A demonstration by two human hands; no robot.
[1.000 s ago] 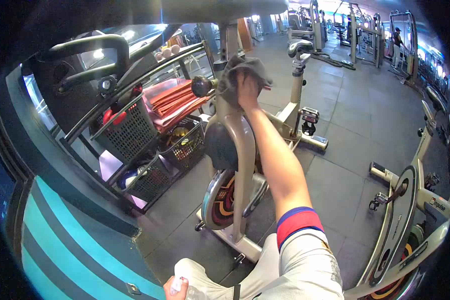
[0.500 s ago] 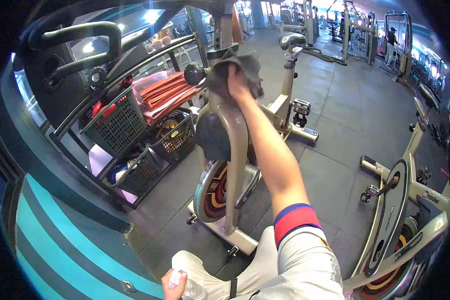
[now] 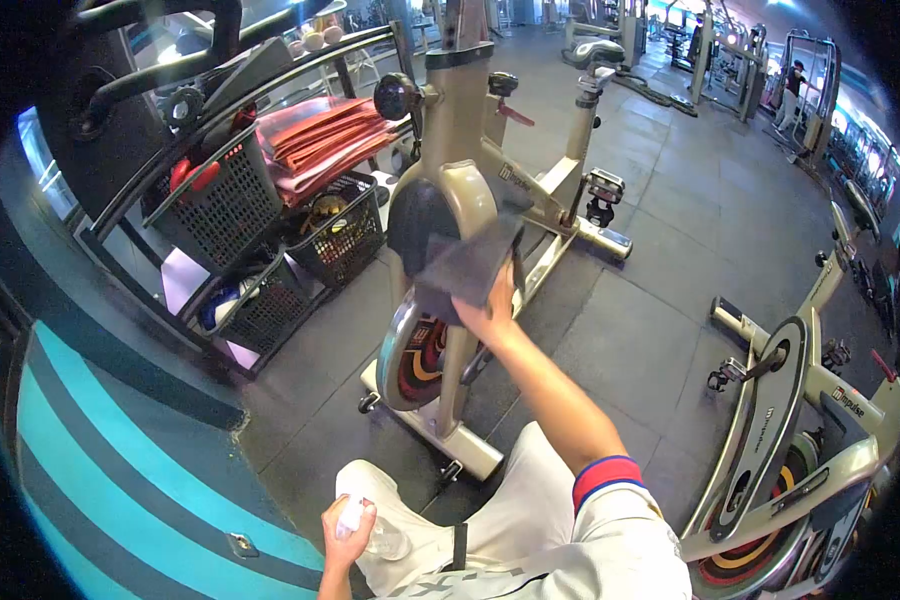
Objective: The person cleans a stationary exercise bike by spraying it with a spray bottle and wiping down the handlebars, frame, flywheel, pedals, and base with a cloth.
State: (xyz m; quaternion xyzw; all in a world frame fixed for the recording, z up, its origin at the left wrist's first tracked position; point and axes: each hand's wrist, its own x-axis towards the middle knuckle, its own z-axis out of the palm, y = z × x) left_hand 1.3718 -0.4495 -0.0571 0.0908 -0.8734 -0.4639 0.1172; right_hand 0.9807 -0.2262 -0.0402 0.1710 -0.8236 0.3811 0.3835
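My right hand (image 3: 492,312) grips a dark grey cloth (image 3: 467,268) and presses it against the front fork of a beige exercise bike (image 3: 467,200), just above the flywheel (image 3: 416,362). The cloth is slightly blurred and covers part of the frame. Low in the view, my left hand (image 3: 348,528) is closed around the white top of a clear spray bottle (image 3: 388,540), near my left knee. The bottle's body hangs beside my leg, partly hidden.
To the left, a rack holds black baskets (image 3: 220,210) and a stack of orange mats (image 3: 325,140). A second exercise bike (image 3: 800,430) stands at the right. Close on the left is a teal-striped wall panel (image 3: 120,470). A person (image 3: 792,95) stands far back among gym machines.
My right hand has moved the cloth down from the bike's upper frame to the fork above the flywheel. My left hand still holds the bottle. The camera view has shifted slightly.
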